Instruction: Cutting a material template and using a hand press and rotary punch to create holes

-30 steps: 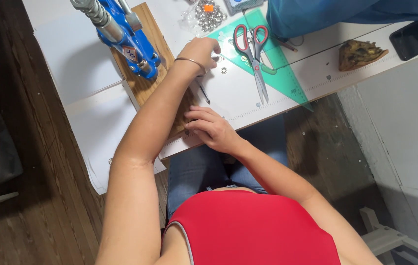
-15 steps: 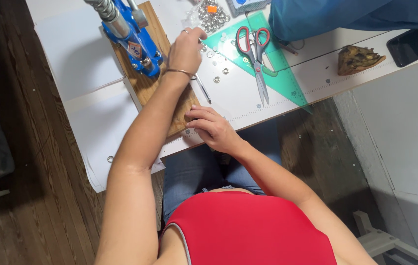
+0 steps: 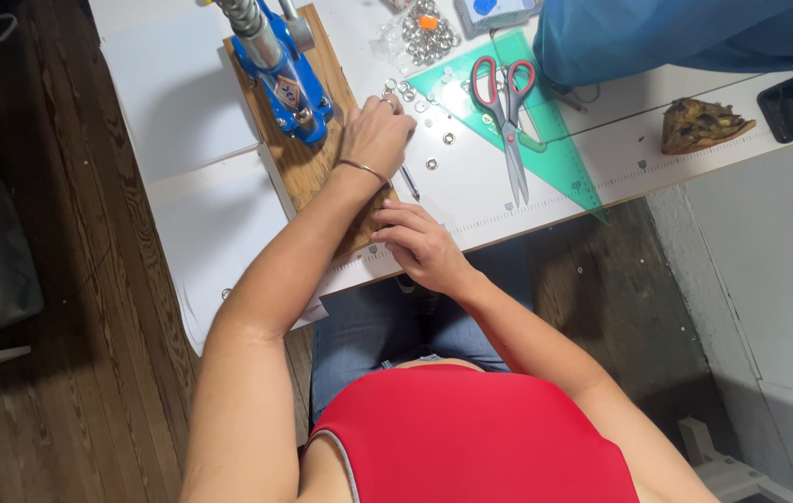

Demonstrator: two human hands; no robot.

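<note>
Left hand (image 3: 377, 135) reaches past the wooden board (image 3: 308, 163) to the small metal rings (image 3: 415, 93) in the middle of the table (image 3: 471, 191), fingers curled over them. Right hand (image 3: 420, 244) lies curled at the table's near edge, touching the board. Scissors (image 3: 506, 112) lie nearby.

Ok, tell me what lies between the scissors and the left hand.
In the head view, loose silver eyelets lie scattered on the white table between the left hand and the scissors.
</note>
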